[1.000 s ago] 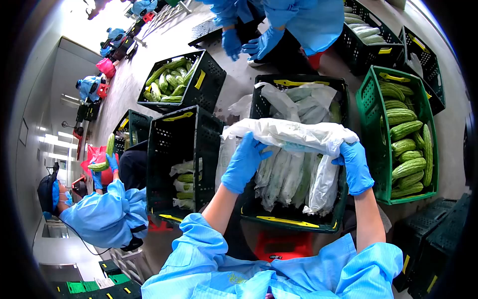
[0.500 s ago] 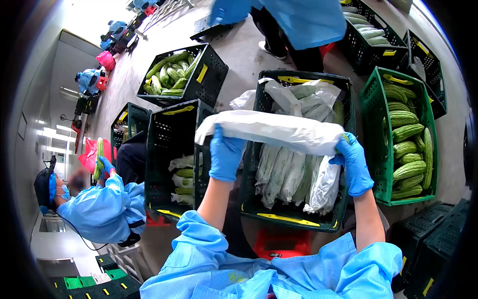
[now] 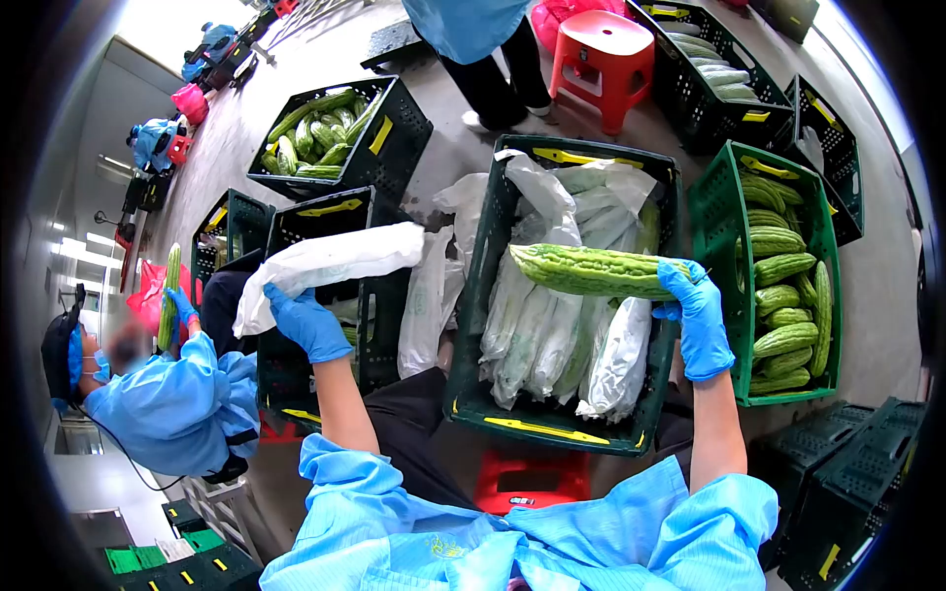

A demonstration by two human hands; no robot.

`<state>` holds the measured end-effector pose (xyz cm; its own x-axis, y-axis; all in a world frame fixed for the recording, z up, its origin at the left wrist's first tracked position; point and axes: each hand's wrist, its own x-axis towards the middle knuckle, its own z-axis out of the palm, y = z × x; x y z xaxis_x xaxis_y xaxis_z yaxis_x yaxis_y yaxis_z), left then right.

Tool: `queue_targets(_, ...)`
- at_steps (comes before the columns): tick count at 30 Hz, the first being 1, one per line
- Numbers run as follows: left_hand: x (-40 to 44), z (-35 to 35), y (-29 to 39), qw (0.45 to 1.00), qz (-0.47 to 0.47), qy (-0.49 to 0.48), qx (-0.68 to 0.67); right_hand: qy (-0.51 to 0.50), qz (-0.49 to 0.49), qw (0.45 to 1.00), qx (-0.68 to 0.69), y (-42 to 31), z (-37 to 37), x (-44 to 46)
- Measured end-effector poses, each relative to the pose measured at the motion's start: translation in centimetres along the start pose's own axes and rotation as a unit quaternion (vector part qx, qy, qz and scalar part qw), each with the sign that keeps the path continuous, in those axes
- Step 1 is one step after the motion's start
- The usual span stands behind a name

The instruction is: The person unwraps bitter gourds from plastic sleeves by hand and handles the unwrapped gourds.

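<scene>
My left hand (image 3: 309, 324), in a blue glove, grips a white plastic sleeve (image 3: 345, 258) from below, over the dark crate on the left. In my right hand (image 3: 700, 320) is the right end of a bare green bitter melon (image 3: 591, 271), held level above the middle crate (image 3: 547, 429). Wrapped melons (image 3: 532, 340) lie side by side in that crate under it. More white sleeves (image 3: 424, 305) lie between the two crates.
A green crate (image 3: 702, 212) of bare melons stands at the right. Another crate (image 3: 409, 138) of melons is at the upper left. A red stool (image 3: 603, 44) and a standing person (image 3: 468, 30) are beyond. A seated co-worker (image 3: 172, 404) at the left holds a melon.
The white sleeve has come off the melon and moved left with my left hand. The bare melon now shows in my right hand. The person beyond has stepped away, uncovering the red stool.
</scene>
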<state>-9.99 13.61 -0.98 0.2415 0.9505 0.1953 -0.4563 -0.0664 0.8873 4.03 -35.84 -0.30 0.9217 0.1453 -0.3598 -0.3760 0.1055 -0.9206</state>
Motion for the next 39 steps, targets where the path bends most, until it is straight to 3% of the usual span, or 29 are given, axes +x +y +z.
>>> queue_targets(2, -0.3, 0.0, 1.0, 0.997, 0.034, 0.036, 0.062, -0.002, -0.018, 1.0, 0.012, -0.1, 0.5, -0.2)
queue_targets(5, -0.6, -1.9, 1.4, 0.936, 0.087, -0.131, 0.314, -0.023, -0.047, 0.999, 0.007, -0.1, 0.9, -0.3)
queue_targets(6, 0.8, -4.5, -0.5, 0.845, 0.175, -0.253, 0.438, -0.034, -0.059, 0.998, -0.003, -0.1, 1.1, -0.5)
queue_targets(7, 2.2, -7.0, -2.2, 0.713, 0.253, -0.363, 0.543, -0.045, -0.071, 0.996, -0.013, -0.2, 1.2, -0.7)
queue_targets(9, -2.7, -2.9, 0.6, 0.835, -0.032, -0.311, 0.453, -0.058, -0.066, 0.996, -0.018, -0.2, 1.1, -0.9)
queue_targets(13, -2.4, -3.7, -0.9, 0.741, -0.05, -0.358, 0.566, -0.041, -0.059, 0.997, 0.024, 0.0, 2.4, -1.4)
queue_targets(16, -2.1, -3.8, -2.3, 0.727, -0.038, -0.362, 0.583, -0.04, -0.049, 0.997, 0.035, 0.3, 2.5, -1.1)
queue_targets(17, -2.7, -2.9, -1.9, 0.73, -0.079, -0.365, 0.573, -0.048, -0.045, 0.997, 0.046, 0.3, 2.6, -1.1)
queue_targets(19, -4.8, -0.3, -0.3, 0.711, -0.055, -0.356, 0.604, -0.061, -0.039, 0.995, 0.069, 0.2, 2.8, -1.2)
queue_targets(20, -5.1, 0.6, 0.0, 0.652, -0.03, -0.371, 0.661, -0.066, -0.04, 0.994, 0.076, 0.3, 2.9, -1.1)
queue_targets(21, -5.0, -0.1, -1.7, 0.656, 0.1, -0.365, 0.654, -0.072, -0.042, 0.993, 0.082, 0.5, 3.1, -1.0)
queue_targets(23, -5.5, 0.7, -2.7, 0.674, 0.267, -0.322, 0.609, -0.075, -0.045, 0.993, 0.082, 0.6, 3.8, -1.2)
queue_targets(24, -6.6, 3.0, -0.7, 0.722, 0.242, -0.346, 0.548, -0.058, -0.058, 0.994, 0.07, 0.3, 4.7, -1.7)
queue_targets(25, -7.0, 3.0, -2.2, 0.8, 0.157, -0.391, 0.426, -0.042, -0.072, 0.995, 0.058, 0.1, 5.4, -2.0)
queue_targets(26, -8.9, 4.5, -1.1, 0.849, -0.055, -0.434, 0.296, -0.052, -0.085, 0.994, 0.054, 1.0, 5.3, -1.7)
queue_targets(27, -10.3, 4.4, -2.2, 0.849, -0.119, -0.442, 0.265, -0.07, -0.089, 0.992, 0.06, 1.5, 5.6, -1.8)
queue_targets(28, -11.6, 6.1, 0.2, 0.794, -0.335, -0.472, 0.184, -0.074, -0.109, 0.99, 0.055, 2.1, 6.0, -1.8)
queue_targets(30, -14.8, 6.9, -0.1, 0.754, -0.457, -0.468, 0.057, -0.092, -0.125, 0.987, 0.032, 2.7, 7.0, -2.3)
queue_targets(33, -16.1, 7.7, -1.6, 0.717, -0.587, -0.34, -0.161, -0.13, -0.191, 0.973, 0.02, 4.0, 8.8, -2.5)
queue_targets(39, -15.6, 10.5, -1.0, 0.785, -0.507, -0.311, -0.173, -0.145, -0.248, 0.957, -0.025, 5.7, 9.9, -2.0)
